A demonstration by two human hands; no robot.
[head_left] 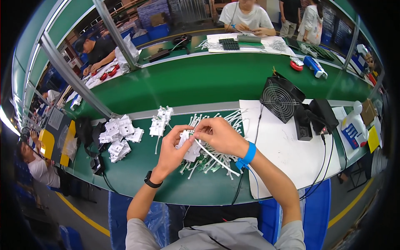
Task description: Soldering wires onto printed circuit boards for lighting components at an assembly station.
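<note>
Both forearms angle inward; the left hand pinches a flat white plastic piece, the right hand curls beside it, its fingertip grip too small to tell. From there a slim, smooth white cable slants down rightward above a loose cable pile

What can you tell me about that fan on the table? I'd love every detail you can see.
The fan is black, with a boxy frame and a round guard of concentric rings that looks like metal wire. It stands at an angle, guard toward the camera, at the far edge of the white sheet. Thin wire ends stick up at its top. Black equipment sits close on its right; contact is unclear. Whether the blades spin, I can't tell.
</note>
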